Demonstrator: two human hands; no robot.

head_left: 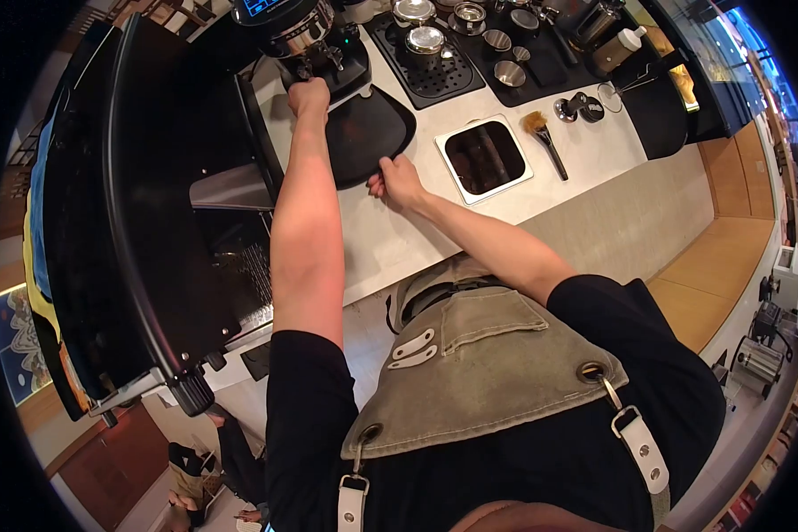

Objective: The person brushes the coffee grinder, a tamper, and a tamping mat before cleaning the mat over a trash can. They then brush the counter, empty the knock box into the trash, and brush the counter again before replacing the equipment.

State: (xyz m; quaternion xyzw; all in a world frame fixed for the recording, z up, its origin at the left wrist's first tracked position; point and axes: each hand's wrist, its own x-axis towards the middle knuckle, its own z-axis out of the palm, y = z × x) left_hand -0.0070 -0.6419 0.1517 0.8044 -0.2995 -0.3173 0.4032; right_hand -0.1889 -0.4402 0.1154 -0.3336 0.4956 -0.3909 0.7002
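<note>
My right hand is closed at the near right edge of a black tray, its fingers curled by the rim. Further off, my left hand is closed just below the front of a coffee grinder with a lit blue display. Its fingertips are hidden, so what it grips there cannot be made out. The tray lies on the white counter, partly hidden behind my left forearm. Right of it, a square metal-rimmed bin with a dark inside is set into the counter.
A large black espresso machine stands close on my left. To the right lie a brush and a tamper. Metal cups stand on a black mat; a drip tray is beside it. A person sits behind the machine.
</note>
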